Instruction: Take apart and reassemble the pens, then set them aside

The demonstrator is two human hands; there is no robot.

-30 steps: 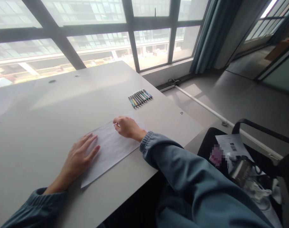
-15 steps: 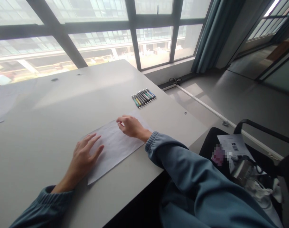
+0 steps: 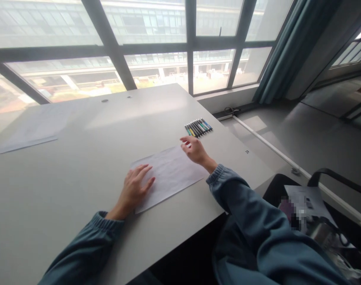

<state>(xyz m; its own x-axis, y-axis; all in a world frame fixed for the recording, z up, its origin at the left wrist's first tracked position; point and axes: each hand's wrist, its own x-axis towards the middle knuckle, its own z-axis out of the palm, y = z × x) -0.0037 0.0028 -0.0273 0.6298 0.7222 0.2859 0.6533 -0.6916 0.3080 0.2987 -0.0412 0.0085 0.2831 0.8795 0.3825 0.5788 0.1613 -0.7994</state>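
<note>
— Left hand [image 3: 135,188]?
— Released, fingers spread, resting on the left end of the white sheet [image 3: 171,174], just below frame centre.
— Right hand [image 3: 196,150]?
— Released, fingers loosely bent, at the sheet's upper-right corner; contact cannot be determined. Pens [image 3: 199,127] lie side by side just above, right of centre.

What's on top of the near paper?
Your left hand is over the left edge of the paper, your right hand over its right end; what's beneath them is hidden.
</note>
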